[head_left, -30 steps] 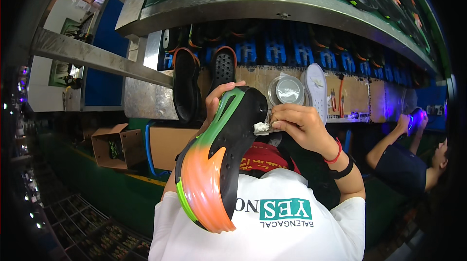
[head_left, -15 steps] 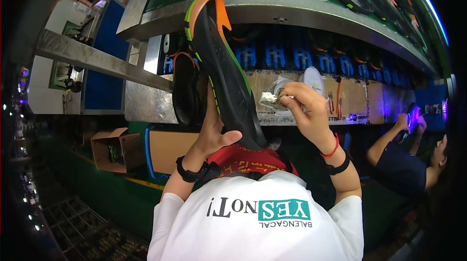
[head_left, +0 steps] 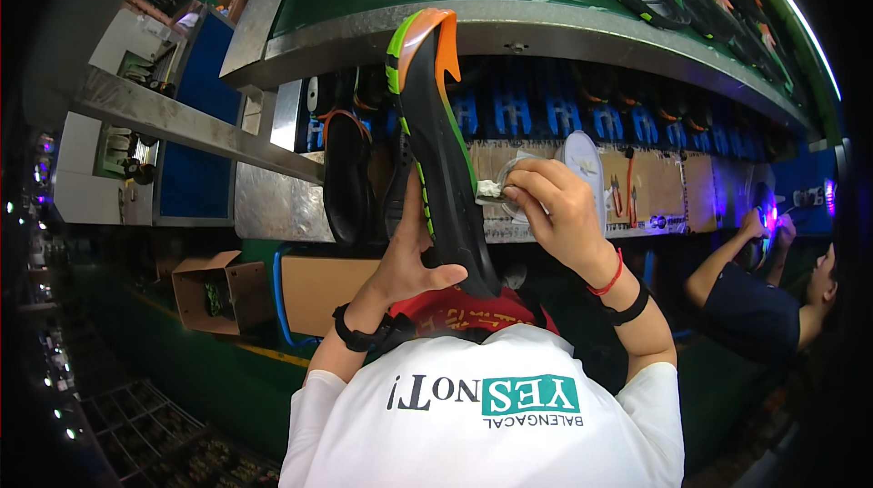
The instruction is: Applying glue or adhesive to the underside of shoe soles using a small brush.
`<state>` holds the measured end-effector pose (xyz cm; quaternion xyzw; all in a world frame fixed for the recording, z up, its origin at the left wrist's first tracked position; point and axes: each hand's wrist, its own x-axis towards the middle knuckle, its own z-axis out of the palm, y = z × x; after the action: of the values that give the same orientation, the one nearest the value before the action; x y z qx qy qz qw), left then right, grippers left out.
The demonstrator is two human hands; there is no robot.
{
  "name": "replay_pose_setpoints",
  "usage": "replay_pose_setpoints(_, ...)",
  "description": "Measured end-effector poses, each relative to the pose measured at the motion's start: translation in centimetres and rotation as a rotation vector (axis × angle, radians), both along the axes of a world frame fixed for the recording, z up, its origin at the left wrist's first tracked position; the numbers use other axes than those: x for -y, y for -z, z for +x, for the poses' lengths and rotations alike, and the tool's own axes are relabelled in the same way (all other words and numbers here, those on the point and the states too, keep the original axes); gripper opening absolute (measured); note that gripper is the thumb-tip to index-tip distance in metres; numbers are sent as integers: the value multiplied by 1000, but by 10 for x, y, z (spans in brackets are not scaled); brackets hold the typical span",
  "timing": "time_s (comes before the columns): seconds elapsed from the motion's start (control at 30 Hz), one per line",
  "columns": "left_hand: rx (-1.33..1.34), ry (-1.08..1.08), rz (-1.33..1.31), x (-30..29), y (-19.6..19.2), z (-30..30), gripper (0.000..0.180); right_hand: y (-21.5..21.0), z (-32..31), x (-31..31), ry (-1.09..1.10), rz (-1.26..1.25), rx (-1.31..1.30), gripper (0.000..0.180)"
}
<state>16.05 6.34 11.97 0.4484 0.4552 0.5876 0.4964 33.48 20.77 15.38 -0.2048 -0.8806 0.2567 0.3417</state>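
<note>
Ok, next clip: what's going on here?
A person holds a black sole with orange and green trim in the left hand, orange end up. The right hand pinches a white wad right by the sole's edge; whether they touch is hard to tell. On the bench beyond are another dark sole, a white sole and pliers. To the right, a co-worker works by purple light.

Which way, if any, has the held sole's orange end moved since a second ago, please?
Yes: the orange end has swung up the picture, from over the white shirt to in front of the bench's metal edge.
</note>
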Motion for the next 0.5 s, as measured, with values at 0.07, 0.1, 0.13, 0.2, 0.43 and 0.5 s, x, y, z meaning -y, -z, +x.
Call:
replay_pose_setpoints(0.07, -5, 30, -8, 0, 0, -1, 123, -1, -1, -2, 18, 42, -53, 12)
replay_pose_setpoints(0.1, -7, 29, -4, 0, 1, -1, 123, -2, 0, -2, 17, 45, -55, 12)
replay_pose_setpoints(0.13, -8, 33, 7, 0, 2, -2, 124, -3, 0, -2, 5, 42, -40, 13)
replay_pose_setpoints(0.2, -11, 37, 21, -2, 2, -3, 124, -4, 1, -3, -7, 41, -26, 13)
replay_pose_setpoints(0.43, 19, 7, 37, -13, 0, 0, 123, -2, 10, -7, -76, 26, -9, 13)
replay_pose_setpoints(0.5, 32, 21, 56, -16, -1, 2, 123, -3, 15, -6, -71, -15, -11, 13)
